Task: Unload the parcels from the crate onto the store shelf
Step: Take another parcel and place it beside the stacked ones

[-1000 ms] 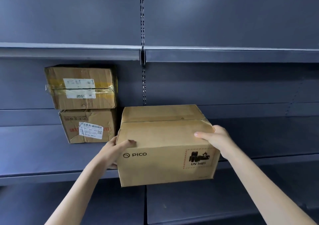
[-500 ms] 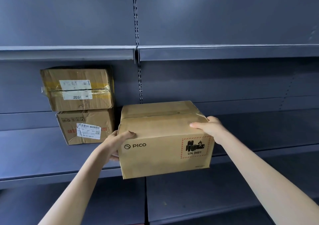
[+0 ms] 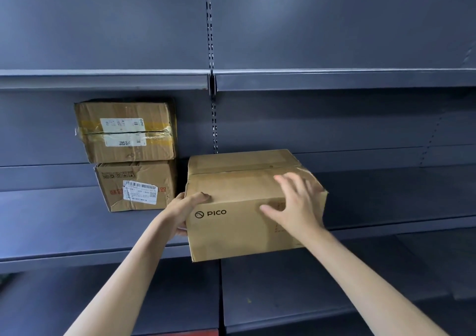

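A brown cardboard parcel printed "PICO" (image 3: 247, 206) sits at the front edge of the middle shelf (image 3: 51, 222), its near face overhanging the shelf lip, just right of the slotted upright (image 3: 212, 108). The left hand (image 3: 185, 210) grips the parcel's left side, its thumb hooked over the top front corner and its fingers curled round the side wall. The right hand (image 3: 296, 204) lies spread against the parcel's right front, fingers straight and fanned over the top edge, thumb out to the left across a red-bordered label; it is blurred, so I cannot tell how firmly it presses. Just left of the parcel, two worn boxes stand stacked at the back of the same shelf: a taped upper box (image 3: 126, 132) on a crumpled lower box (image 3: 136, 185) with a barcode sticker. The upper shelf (image 3: 103, 79) runs above them.
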`<state>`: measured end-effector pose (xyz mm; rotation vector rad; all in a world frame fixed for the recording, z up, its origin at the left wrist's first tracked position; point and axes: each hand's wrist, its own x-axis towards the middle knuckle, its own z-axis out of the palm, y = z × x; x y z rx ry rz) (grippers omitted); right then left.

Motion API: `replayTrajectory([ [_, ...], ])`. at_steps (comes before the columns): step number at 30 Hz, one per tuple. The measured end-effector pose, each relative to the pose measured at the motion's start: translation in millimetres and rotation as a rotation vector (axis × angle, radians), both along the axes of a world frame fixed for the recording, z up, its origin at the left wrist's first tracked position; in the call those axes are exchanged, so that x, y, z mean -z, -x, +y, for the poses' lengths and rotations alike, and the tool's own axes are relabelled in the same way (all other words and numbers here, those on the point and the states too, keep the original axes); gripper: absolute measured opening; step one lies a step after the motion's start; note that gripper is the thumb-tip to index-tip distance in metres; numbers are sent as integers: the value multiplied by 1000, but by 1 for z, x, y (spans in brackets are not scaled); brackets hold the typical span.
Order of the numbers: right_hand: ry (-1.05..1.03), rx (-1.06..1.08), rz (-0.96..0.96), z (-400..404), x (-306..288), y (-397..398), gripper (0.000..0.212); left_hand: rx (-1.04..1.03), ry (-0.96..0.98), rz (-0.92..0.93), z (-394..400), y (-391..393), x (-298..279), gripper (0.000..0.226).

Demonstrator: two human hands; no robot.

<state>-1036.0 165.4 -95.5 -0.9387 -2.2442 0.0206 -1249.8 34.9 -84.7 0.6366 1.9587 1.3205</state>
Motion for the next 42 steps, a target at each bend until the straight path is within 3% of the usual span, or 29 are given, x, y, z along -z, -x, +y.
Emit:
replayTrajectory([
  [4,-87,-201,-136,-25,12,24,68,-17,-11,-22,6,-15,6,44],
  [10,-284,-237,-37,-30,21,39,64,-71,-23,-42,9,-29,11,48],
  [15,-297,-259,13,-19,29,40,60,-50,-5,-54,2,-27,12,50],
  [22,-277,-310,2,-10,28,39,61,-16,-144,172,-13,-25,20,59],
  [28,-327,-371,11,5,29,31,67,78,-90,273,-23,-25,19,91],
  [33,-360,-495,-24,33,26,5,74,109,-73,331,-28,-25,19,102],
  [37,-374,-578,-55,67,20,-28,77,164,-59,352,-21,-18,16,98],
  [42,-263,-510,-87,108,19,-73,78,183,-14,468,12,-8,7,102],
])
